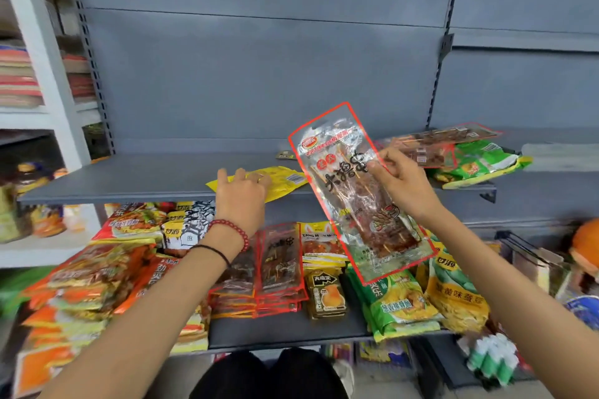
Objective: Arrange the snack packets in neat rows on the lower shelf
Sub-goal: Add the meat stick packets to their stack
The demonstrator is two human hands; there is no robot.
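Head view: your right hand (pixel 405 181) pinches the clear, red-edged plastic skewer packet (pixel 363 197), held tilted above the grey metal lower shelf (pixel 275 330). Your left hand (pixel 241 194) rests, fingers extended, on a flat yellow foil packet (pixel 278 180) one level above that shelf. This appears to be the transfer step. Next, lower the skewer packet squarely onto the matching red-edged stack (pixel 278 262) on that shelf.

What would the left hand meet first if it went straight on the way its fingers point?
The left hand rests on the yellow packet. Past its fingertips the upper shelf looks bare, so it would likely reach the grey back panel first; depth is unclear.
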